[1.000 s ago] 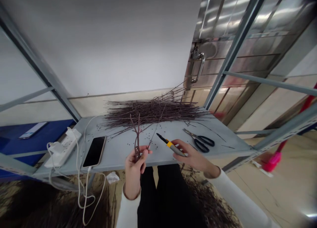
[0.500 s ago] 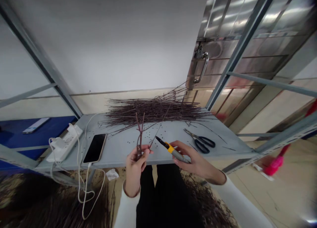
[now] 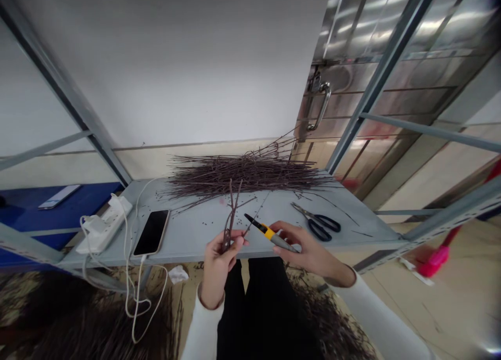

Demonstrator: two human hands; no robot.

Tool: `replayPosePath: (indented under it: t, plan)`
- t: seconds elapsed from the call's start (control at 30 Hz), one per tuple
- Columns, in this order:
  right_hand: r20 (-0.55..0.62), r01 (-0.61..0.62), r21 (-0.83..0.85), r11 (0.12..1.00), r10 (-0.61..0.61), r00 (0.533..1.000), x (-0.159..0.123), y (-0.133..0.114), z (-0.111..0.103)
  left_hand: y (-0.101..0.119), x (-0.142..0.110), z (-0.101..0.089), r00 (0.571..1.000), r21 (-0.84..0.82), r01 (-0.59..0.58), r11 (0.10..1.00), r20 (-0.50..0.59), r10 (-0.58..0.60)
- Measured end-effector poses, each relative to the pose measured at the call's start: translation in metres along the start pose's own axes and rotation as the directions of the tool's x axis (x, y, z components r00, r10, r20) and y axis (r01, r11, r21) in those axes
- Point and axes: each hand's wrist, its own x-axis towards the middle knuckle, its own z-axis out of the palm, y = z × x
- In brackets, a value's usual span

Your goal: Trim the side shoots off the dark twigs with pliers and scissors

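Note:
Brown forked twigs (image 3: 232,214) stand up from my left hand (image 3: 221,255), whose fingers are closed around their lower ends. A thin twig (image 3: 256,214) slants up and right from its thumb and fingertips. My right hand (image 3: 305,248) is wrapped around the grey and yellow handle of pruning snips (image 3: 268,231). Their black tip points up-left and lies close to the thin twig; whether it touches the twig, I cannot tell. Behind both hands, a heap of dark twigs (image 3: 242,175) lies across the grey shelf (image 3: 188,229).
Scissors with dark handles (image 3: 321,223) lie right of my right hand. On the left are a charging phone (image 3: 152,233), a white power strip (image 3: 105,224) and hanging cables (image 3: 136,302). Small bits dot the shelf. More twigs (image 3: 332,323) lie below, between metal uprights (image 3: 387,73).
My left hand has shifted slightly right with the twigs, bringing the thin twig nearer the snips. My right hand has hardly moved.

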Motion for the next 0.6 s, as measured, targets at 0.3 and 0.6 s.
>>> replayPosePath:
  t: [0.3,0.6]
  plan:
    - [-0.318,0.032,-0.219,0.975,-0.103,0.942,0.007,0.012,0.026,-0.004,0.0,0.01,0.995,-0.002,-0.019,1.0,-0.103,0.019]
    - [-0.497,-0.191,-0.577,0.795,-0.156,0.853,0.021,0.059,0.054,-0.016,-0.002,0.02,0.988,0.085,-0.059,0.995,-0.136,0.07]
